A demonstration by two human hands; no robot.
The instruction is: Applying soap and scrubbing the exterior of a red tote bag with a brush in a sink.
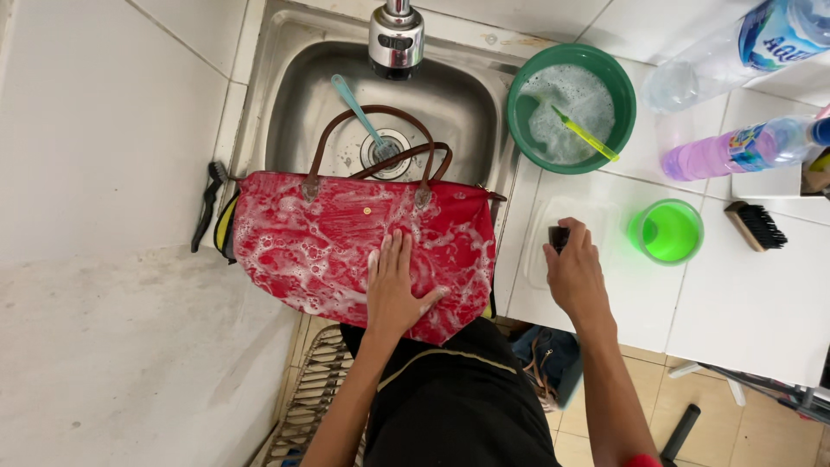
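Pressing flat on a red handbag [346, 246], the left hand [396, 290] lies palm down with its fingers [391, 251] spread and the thumb out to the side. The handbag is covered in white suds and lies across the front rim of a steel sink [285, 104], its brown handles [372, 138] arching back over the basin and the drain. A light blue toothbrush [359, 108] rests in the basin, leaning toward the drain, below the chrome tap [396, 36]. Just beside the handbag's left end, a small black brush [207, 203] lies on the white tiled desk [112, 121].

The right hand [575, 272] is on the desk to the right of the sink, near its front edge, with its fingers [577, 235] curled around a small dark object [558, 237]; what the object is cannot be told. It sits over a clear plastic lid [540, 251] lying flat on the desk.

Behind that hand, a green basin [618, 82] holds foamy water with a yellow-green toothbrush [588, 138] leaning in it. To the right of the hand stands a bright green cup [666, 232], and beyond it a wooden brush with black bristles [756, 225]. Toward the far right corner lie a clear bottle [735, 52] with a blue label and a bottle of purple liquid [735, 149].
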